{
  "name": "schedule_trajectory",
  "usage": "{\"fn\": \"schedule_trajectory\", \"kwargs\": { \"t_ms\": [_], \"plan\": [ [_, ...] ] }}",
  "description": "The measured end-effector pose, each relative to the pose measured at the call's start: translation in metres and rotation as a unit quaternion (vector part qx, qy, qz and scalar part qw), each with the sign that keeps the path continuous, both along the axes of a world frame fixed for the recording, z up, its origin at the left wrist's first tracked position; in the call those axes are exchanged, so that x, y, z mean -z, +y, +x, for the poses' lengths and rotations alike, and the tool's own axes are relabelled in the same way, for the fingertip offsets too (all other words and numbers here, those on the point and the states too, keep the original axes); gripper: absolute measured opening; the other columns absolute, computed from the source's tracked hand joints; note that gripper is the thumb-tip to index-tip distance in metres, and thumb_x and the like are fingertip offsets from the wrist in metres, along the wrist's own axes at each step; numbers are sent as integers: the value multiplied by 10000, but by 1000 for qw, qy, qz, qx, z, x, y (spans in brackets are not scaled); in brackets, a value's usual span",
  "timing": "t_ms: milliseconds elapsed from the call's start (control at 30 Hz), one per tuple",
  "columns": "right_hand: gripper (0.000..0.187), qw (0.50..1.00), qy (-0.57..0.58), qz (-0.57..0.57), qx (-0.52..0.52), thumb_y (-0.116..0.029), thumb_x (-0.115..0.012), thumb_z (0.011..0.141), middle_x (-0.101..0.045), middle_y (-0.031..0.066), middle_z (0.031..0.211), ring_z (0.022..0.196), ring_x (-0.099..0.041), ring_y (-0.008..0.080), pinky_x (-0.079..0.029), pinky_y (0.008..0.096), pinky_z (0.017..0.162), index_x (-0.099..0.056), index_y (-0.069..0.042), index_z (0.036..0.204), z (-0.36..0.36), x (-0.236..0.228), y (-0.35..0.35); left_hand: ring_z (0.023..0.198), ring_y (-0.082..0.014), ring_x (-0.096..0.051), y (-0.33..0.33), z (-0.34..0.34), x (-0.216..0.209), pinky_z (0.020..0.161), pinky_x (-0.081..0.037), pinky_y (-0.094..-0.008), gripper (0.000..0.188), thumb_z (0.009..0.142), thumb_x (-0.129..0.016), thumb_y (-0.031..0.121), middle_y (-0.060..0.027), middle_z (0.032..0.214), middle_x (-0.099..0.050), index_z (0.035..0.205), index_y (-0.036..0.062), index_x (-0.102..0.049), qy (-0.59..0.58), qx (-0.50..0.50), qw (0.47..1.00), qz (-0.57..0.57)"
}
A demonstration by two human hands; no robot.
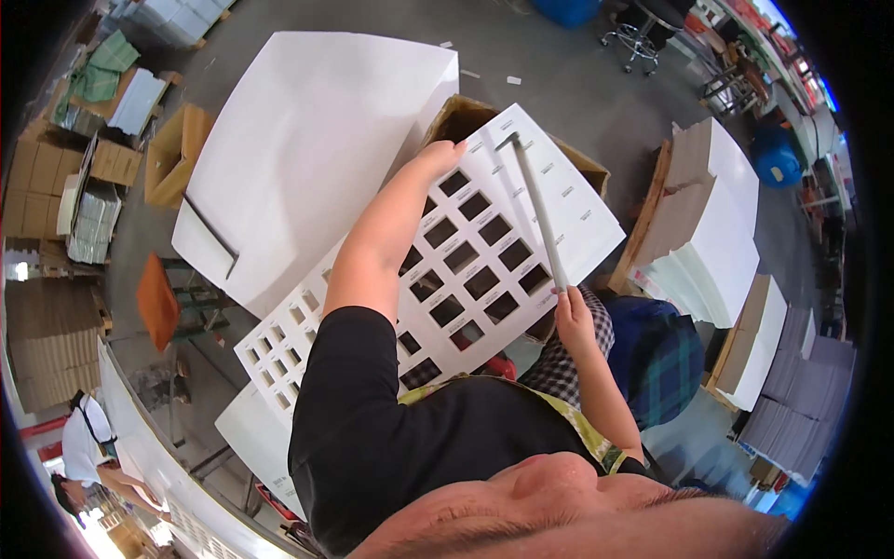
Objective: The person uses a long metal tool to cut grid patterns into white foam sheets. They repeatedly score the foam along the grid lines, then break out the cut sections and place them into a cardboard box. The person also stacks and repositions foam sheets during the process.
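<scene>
A white board (466,307) with rows of square cut-out windows lies tilted in front of me, across my lap and over an open brown carton (454,114). Its far right part has small marked spots and no openings. My left hand (445,156) reaches over the board and is closed on its far edge, fingertips partly hidden. In my right hand (575,317) is the lower end of a long grey-handled hammer (538,207). The hammer's small dark head rests on or just above the uncut part; I cannot tell which.
A large stack of white sheets (317,140) stands at the left, with a thin dark bent bar (219,240) at its edge. Board stacks on pallets (698,214) stand at the right. An orange seat (157,303) and another person (88,447) are at the left.
</scene>
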State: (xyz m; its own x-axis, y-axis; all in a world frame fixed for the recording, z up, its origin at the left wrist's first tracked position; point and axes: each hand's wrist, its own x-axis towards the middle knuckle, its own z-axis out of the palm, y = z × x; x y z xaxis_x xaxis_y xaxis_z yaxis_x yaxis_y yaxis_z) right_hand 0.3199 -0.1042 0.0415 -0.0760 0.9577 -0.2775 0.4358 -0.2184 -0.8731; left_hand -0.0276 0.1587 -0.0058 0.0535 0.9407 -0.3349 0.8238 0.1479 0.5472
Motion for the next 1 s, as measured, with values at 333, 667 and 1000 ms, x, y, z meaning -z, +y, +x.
{"fn": "schedule_trajectory", "kwargs": {
  "t_ms": [333,667,1000],
  "plan": [
    [283,990,-64,118,-46,-265,-417,979,-505,91,604,506,-498,183,-389,322,491,-518,-2,957,-12,-34,-2,1092,-394,-554,-5,2,2,955,-410,-444,647,979,-241,465,-276,1125,-589,1074,-49,-624,17,-8,1000,23],
    [289,981,-152,106,-55,-270,-422,979,-481,122,609,516,-473,256,-398,347,507,-467,3,898,-17,-45,0,1096,-385,-555,-1,5,16,970,-415,-444,657,978,-203,484,-225,1135,-602,1070,13,-652,43,-18,999,18],
    [285,987,-100,98,-74,-266,-399,981,-519,142,661,554,-518,244,-394,350,517,-466,-3,892,-19,1,-8,1041,-409,-575,-8,10,0,936,-426,-459,667,986,-210,456,-271,1080,-608,1022,-49,-645,35,-21,998,55]
  ]
}}
